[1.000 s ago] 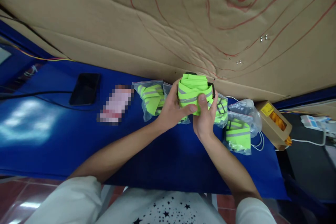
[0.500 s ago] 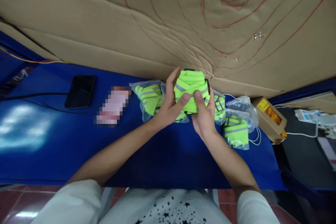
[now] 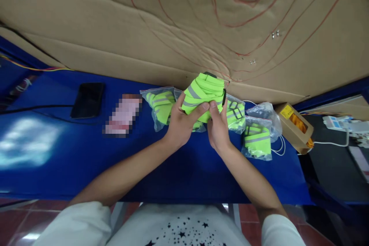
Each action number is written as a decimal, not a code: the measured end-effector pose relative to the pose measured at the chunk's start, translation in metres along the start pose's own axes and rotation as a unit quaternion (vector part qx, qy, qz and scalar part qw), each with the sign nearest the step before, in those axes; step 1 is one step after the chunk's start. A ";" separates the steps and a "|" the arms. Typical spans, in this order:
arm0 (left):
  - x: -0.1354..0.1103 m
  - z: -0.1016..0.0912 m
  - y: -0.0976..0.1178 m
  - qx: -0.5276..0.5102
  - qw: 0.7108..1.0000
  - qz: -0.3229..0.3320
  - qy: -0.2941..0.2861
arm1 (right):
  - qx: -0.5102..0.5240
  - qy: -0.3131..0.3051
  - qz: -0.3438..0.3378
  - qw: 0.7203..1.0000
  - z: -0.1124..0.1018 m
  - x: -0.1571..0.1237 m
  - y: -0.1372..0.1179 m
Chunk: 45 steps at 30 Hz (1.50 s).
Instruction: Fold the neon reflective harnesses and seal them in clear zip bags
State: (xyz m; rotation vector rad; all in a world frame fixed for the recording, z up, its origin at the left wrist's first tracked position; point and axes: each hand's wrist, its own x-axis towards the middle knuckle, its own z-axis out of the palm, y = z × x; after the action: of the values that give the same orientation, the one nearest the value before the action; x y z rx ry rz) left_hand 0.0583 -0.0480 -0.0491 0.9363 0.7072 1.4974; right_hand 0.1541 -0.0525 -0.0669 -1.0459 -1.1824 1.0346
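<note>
A folded neon-green reflective band (image 3: 204, 91) with grey stripes and a black buckle is held above the blue table (image 3: 72, 161). My left hand (image 3: 180, 123) grips its left side, thumb pressed on the front. My right hand (image 3: 217, 128) pinches its lower edge from the right. Both thumbs meet at the band's bottom middle. Behind my hands lie clear plastic bags holding the same green bands: one bag on the left (image 3: 160, 105), one just right of the band (image 3: 236, 114), and one further right (image 3: 258, 142).
A black phone (image 3: 88, 100) and a blurred pink item (image 3: 122, 114) lie to the left on the table. A small brown carton (image 3: 296, 127) and white cable (image 3: 278, 148) sit at the right. A large cardboard sheet (image 3: 144, 19) with red lines stands behind.
The band has tilted, its left end dropping lower. My left fingers moved from behind it to its left side, and both thumbs have come together at its lower edge.
</note>
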 end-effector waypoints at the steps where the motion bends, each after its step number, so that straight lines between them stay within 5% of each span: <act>1: -0.001 -0.003 0.003 0.006 1.000 -0.014 -0.002 | -0.029 -0.015 -0.015 0.999 -0.014 0.002 -0.001; 3: -0.006 -0.016 0.007 0.039 0.998 -0.038 -0.008 | -0.142 -0.010 -0.056 0.988 -0.056 0.011 -0.005; 5: -0.012 -0.034 0.008 0.116 0.993 -0.032 -0.003 | -0.347 0.046 -0.050 0.935 -0.110 0.024 -0.011; 8: -0.026 -0.062 0.004 0.262 0.965 0.004 0.017 | -0.657 0.144 0.158 0.723 -0.182 0.050 -0.012; 10: -0.035 -0.075 -0.001 0.323 0.946 0.004 0.028 | -0.686 0.168 0.242 0.665 -0.209 0.067 -0.003; 14: -0.048 -0.082 -0.008 0.353 0.935 -0.039 -0.001 | -0.685 0.165 0.317 0.635 -0.219 0.085 0.018; 24: -0.058 -0.078 -0.006 0.296 0.946 -0.112 -0.075 | -0.699 0.143 0.298 0.634 -0.205 0.077 0.016; 29: -0.059 -0.078 -0.008 0.290 0.947 -0.115 -0.071 | -0.687 0.152 0.248 0.666 -0.191 0.082 0.008; 34: -0.056 -0.080 0.007 0.224 0.958 -0.160 -0.084 | -0.660 0.159 0.083 0.729 -0.159 0.047 -0.027; 36: -0.056 -0.079 0.015 0.176 0.955 -0.191 -0.140 | -0.621 0.093 0.015 0.778 -0.134 0.020 -0.030; 38: -0.055 -0.078 0.019 0.146 0.949 -0.187 -0.208 | -0.501 -0.015 -0.081 0.861 -0.108 -0.008 -0.024; 40: -0.056 -0.076 0.018 0.148 0.945 -0.149 -0.250 | -0.414 -0.081 -0.111 0.900 -0.087 -0.032 -0.011; 45: -0.059 -0.075 -0.003 0.191 0.961 -0.108 -0.169 | -0.335 -0.088 -0.106 0.932 -0.071 -0.053 0.016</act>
State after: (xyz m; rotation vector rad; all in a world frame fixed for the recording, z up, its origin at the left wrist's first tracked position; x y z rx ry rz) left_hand -0.0050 -0.1000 -0.0988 1.3230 0.8299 0.9901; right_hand 0.2184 -0.1061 -0.0985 -1.3216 -1.8241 0.5579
